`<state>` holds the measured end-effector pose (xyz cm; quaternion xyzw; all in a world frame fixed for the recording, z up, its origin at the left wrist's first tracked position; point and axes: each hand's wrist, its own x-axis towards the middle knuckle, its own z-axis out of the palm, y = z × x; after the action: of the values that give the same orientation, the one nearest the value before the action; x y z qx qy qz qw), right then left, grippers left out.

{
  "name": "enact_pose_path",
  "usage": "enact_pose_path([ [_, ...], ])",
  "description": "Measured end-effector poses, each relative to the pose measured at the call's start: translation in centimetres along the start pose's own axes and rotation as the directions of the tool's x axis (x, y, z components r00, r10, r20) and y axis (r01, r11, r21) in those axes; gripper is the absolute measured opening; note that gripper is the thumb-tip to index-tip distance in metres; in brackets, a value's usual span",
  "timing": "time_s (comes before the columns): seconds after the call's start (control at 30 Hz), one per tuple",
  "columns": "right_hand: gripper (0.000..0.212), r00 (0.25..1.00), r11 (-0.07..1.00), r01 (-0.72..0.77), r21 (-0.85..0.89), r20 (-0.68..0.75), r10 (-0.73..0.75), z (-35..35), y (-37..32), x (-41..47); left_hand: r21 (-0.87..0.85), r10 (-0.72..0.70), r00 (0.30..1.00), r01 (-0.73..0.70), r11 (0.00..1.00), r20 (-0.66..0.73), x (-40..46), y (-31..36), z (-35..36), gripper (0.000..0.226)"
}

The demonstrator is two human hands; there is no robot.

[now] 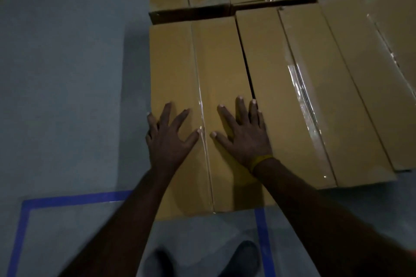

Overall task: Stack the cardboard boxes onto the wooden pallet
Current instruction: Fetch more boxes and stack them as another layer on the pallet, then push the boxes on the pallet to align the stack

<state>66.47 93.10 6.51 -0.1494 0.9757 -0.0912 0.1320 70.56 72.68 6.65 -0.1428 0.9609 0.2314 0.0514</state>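
Cardboard box (198, 87) lies lengthwise, pointing away.

Both hands lie flat with fingers spread on the top of the nearest cardboard box (202, 74), the left hand (167, 139) and the right hand (242, 135) either side of its clear tape seam (203, 132). More taped boxes (326, 87) sit close alongside and behind. Blue floor tape (74, 198) marks the grey floor (67, 96).

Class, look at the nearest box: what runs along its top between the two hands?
In the head view, a clear tape seam runs along the box top between the left hand and right hand, both pressed flat.
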Motion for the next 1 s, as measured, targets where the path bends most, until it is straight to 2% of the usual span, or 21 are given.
enact_pose_path([
  [0.2, 0.072, 1.0, 1.0, -0.016, -0.024, -0.012, 0.015, 1.6, 1.1, -5.9, -0.001, 0.014, 0.999, -0.014, 1.0, 0.041, -8.2, -2.5, 0.7, 0.076],
  [0.37, 0.08, 0.999, 0.999, 0.022, -0.038, 0.05, -0.02, 3.0, 1.7, -12.5, 0.169, 0.182, 0.983, -0.179, 0.969, -0.003, -14.9, -3.8, 2.2, 0.065],
  [0.5, 0.081, 0.997, 0.997, 0.066, -0.039, 0.05, -0.064, 3.6, 2.4, -14.9, 0.173, 0.258, 0.966, -0.249, 0.953, -0.029, -14.4, -4.3, 2.2, 0.063],
  [0.67, 0.086, 0.989, 0.987, 0.141, -0.077, 0.055, -0.137, 4.2, 3.9, -15.7, 0.145, 0.332, 0.942, -0.337, 0.93, 0.059, -14.6, -5.3, 2.3, 0.077],
  [0.7, 0.085, 0.988, 0.983, 0.152, -0.099, 0.026, -0.15, 4.2, 4.0, -15.6, 0.17, 0.358, 0.931, -0.364, 0.916, 0.07, -14.5, -5.9, 2.0, 0.078],
  [0.77, 0.082, 0.98, 0.969, 0.181, -0.17, -0.055, -0.193, 4.4, 4.2, -15.8, 0.325, 0.422, 0.903, -0.424, 0.845, 0.081, -14.9, -6.9, 1.4, 0.079],
  [0.87, 0.083, 0.95, 0.929, 0.247, -0.275, -0.122, -0.288, 4.6, 3.1, -15.7, 0.475, 0.459, 0.887, -0.429, 0.768, 0.06, -15.7, -6.0, 1.7, 0.078],
  [1.0, 0.083, 0.962, 0.939, 0.259, -0.228, -0.03, -0.273, 5.0, 1.9, -15.4, 0.439, 0.385, 0.921, -0.372, 0.817, 0.064, -16.3, -3.3, 3.4, 0.083],
])
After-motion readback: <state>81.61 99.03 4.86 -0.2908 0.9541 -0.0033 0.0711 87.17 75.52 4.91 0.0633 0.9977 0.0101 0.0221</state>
